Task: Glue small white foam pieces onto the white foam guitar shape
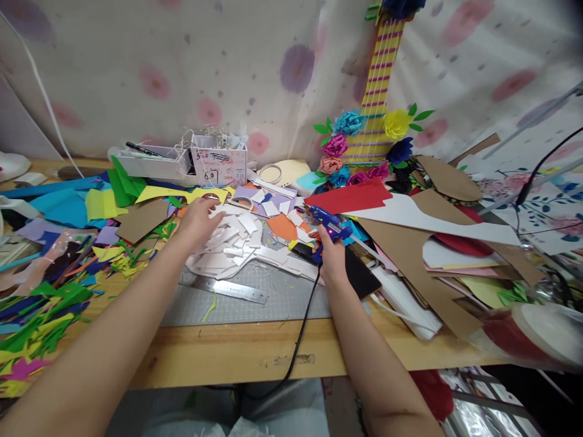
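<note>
My right hand [333, 261] is wrapped round the handle of a blue glue gun [331, 223], its nozzle pointing up and left and a small red light glowing on its body. A black cord runs down from it over the table edge. My left hand [200, 223] reaches over the left end of a white guitar-shaped piece [273, 260], thumb and fingers apart, holding nothing I can make out. Many white scraps [232, 240] lie on that piece. Just beyond my left fingertips is a metal half-ring tool, perhaps a protractor [241, 203]. A steel ruler [239, 290] lies in front.
A grey cutting mat [273, 306] covers the table's middle. Coloured paper scraps [45, 309] heap on the left. White boxes [219, 161] stand behind. A yellow paper guitar neck with flowers [378, 91] leans at the back. Cardboard sheets [401, 249] pile on the right.
</note>
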`<state>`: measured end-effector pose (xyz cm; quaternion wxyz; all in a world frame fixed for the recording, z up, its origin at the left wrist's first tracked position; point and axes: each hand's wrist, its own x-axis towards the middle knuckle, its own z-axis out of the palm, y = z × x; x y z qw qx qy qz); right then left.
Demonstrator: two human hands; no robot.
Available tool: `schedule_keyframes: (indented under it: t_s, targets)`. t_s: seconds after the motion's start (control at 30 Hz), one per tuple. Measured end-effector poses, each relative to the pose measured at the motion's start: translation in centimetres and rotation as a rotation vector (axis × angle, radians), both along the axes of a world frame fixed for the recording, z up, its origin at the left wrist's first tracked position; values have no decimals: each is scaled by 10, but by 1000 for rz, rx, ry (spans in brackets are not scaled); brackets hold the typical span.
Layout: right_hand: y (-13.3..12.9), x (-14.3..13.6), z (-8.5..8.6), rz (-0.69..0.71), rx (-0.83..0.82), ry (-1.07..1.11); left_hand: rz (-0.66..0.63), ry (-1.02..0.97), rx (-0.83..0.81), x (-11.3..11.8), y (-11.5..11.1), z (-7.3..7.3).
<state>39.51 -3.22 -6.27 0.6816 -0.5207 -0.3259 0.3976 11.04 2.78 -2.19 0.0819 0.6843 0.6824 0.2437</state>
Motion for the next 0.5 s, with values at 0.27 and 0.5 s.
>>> schedule_keyframes:
  t_s: [0.27, 0.5]
  targets:
    - [5, 8, -5, -82, -29, -34, -266, 1, -129, 116, -10, -15]
    - [3, 6, 3, -83, -44, 56, -226, 1, -137, 180, 21, -30]
